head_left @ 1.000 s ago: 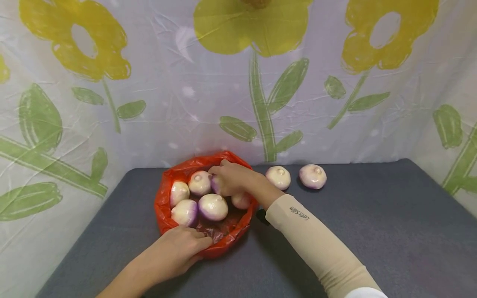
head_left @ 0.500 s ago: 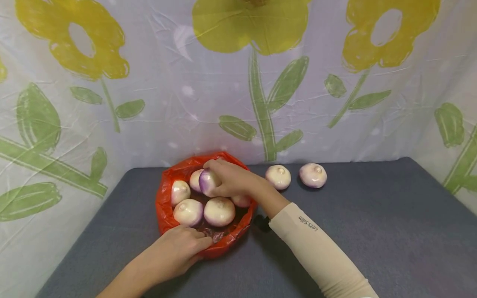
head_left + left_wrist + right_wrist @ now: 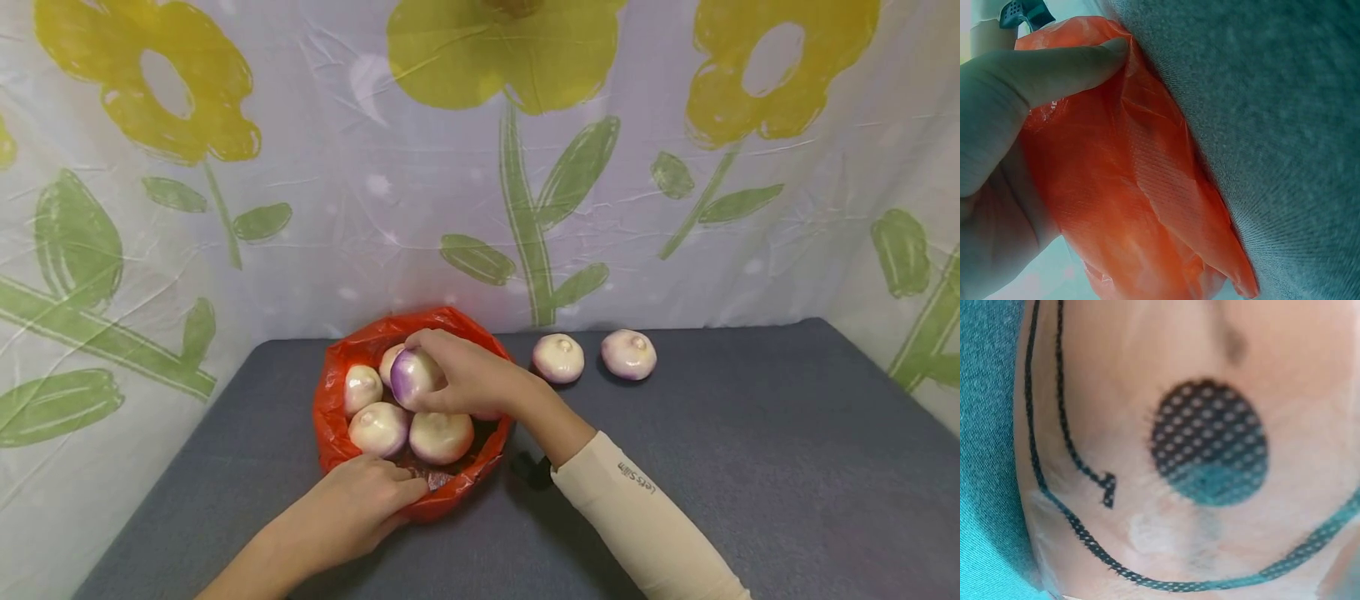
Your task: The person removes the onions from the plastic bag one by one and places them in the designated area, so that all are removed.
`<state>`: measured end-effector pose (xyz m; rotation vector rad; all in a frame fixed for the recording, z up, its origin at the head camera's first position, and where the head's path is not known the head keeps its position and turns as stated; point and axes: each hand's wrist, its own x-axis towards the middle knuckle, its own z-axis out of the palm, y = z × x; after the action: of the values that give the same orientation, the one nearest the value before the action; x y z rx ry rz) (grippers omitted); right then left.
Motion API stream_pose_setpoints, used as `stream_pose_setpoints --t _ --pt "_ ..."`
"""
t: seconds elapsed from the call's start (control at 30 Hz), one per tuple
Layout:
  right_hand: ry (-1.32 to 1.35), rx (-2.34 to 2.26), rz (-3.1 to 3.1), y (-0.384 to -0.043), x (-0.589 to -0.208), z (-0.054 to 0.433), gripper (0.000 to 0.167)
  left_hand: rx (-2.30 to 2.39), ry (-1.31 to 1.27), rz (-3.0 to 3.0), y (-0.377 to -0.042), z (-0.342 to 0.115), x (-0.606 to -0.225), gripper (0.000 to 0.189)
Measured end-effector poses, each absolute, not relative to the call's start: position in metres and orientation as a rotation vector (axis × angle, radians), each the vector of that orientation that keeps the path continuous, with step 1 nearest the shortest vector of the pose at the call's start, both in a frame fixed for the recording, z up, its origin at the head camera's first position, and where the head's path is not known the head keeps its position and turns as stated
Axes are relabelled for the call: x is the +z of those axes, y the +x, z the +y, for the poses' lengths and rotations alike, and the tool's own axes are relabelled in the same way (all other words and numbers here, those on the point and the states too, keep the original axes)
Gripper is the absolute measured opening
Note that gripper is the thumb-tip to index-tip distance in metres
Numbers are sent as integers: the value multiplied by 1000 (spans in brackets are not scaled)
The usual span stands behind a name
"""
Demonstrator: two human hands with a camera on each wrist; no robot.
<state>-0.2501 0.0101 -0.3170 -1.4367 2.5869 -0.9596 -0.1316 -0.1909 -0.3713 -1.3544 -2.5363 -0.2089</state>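
A red plastic bag (image 3: 450, 502) with a rolled-down rim stands on the table, holding several glossy white-and-purple, turnip-like bulbs (image 3: 378, 430). My left hand (image 3: 356, 502) grips the near rim of the bag. In the left wrist view, that thumb (image 3: 1072, 72) lies along the outside of the red plastic (image 3: 1104, 156). Over the bag opening, my right hand (image 3: 468, 371) holds one bulb (image 3: 414, 379), its purple end facing left. The right wrist view is filled by a pale surface (image 3: 1116, 544) with a dark dotted circle and lines; no fingers appear there.
Two more bulbs, one nearer the bag (image 3: 558, 358) and one farther right (image 3: 629, 355), sit on the dark grey table (image 3: 712, 450) at the back. Behind rises a cloth (image 3: 337, 208) with painted yellow flowers. A small black object (image 3: 531, 471) shows under the right wrist.
My right hand has lifted a bulb from among the others in the bag, then moved slightly nearer and left with it. One bulb below has shifted. The left hand stays put.
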Motion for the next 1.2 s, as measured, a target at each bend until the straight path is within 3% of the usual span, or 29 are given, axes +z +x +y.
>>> stream_pose_setpoints --t 0.83,1.2 --pt "-1741 -1080 2585 -235 -309 28 56 -196 -1351 -2527 -131 -191 -370 29" --pt "-1619 -1031 2677 -216 -295 51 63 -180 -1357 -2500 -131 -192 -372 30"
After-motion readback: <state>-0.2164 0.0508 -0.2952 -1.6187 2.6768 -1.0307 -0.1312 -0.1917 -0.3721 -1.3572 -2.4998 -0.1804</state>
